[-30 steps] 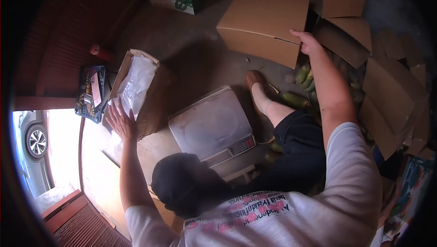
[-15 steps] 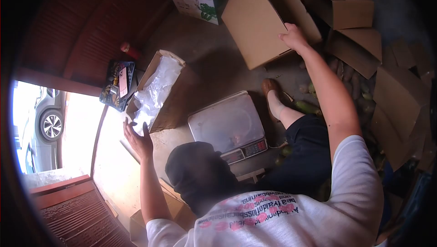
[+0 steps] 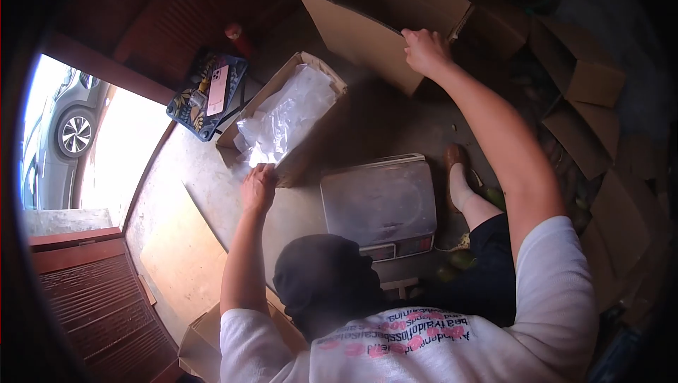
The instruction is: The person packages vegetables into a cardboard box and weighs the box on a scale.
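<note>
My left hand (image 3: 259,187) is closed at the near end of a narrow open carton (image 3: 318,123), its fingers pinching the crumpled clear plastic bags (image 3: 286,111) inside. The exact grip is partly hidden by the hand. With fingers bent over the rim, my right hand (image 3: 426,52) holds the near wall of a large open cardboard box (image 3: 357,26), which stands tilted at the top. Between my arms, a flat-topped weighing scale (image 3: 379,203) rests on the floor.
Left of the carton lies a patterned tray (image 3: 189,113) with a pink phone (image 3: 217,90) on it, near a red bottle (image 3: 238,37). More cardboard boxes (image 3: 597,100) and green vegetables (image 3: 462,259) are at right. A car (image 3: 63,136) shows through the doorway.
My left hand, open and spread before, has reached forward and closed at the carton's plastic. My right hand has swung the large box leftward and away from me. The view has turned slightly.
</note>
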Demonstrator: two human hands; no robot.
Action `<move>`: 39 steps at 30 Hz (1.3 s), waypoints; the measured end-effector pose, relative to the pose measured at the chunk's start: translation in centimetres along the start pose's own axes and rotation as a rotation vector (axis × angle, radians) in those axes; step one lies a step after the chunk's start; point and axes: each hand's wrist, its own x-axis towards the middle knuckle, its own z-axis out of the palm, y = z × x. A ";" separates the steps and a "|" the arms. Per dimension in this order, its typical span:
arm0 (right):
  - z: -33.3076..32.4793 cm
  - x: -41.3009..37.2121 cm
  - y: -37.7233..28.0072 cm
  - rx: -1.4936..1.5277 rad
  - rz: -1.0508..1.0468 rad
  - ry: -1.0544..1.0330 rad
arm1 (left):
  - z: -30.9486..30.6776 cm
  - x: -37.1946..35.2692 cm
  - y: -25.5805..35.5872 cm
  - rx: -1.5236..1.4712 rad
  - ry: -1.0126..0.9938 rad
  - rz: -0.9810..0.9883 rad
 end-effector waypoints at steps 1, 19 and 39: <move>0.4 1.7 -1.2 -0.014 -0.011 0.027 | -0.4 -0.1 0.7 -0.023 -0.019 -0.041; -2.0 -24.8 17.5 -0.282 -0.080 0.047 | 2.3 -1.2 -0.7 0.291 0.024 -0.216; -20.9 -60.6 44.5 -0.349 1.063 0.528 | -3.8 -3.3 4.0 -0.252 0.375 -0.019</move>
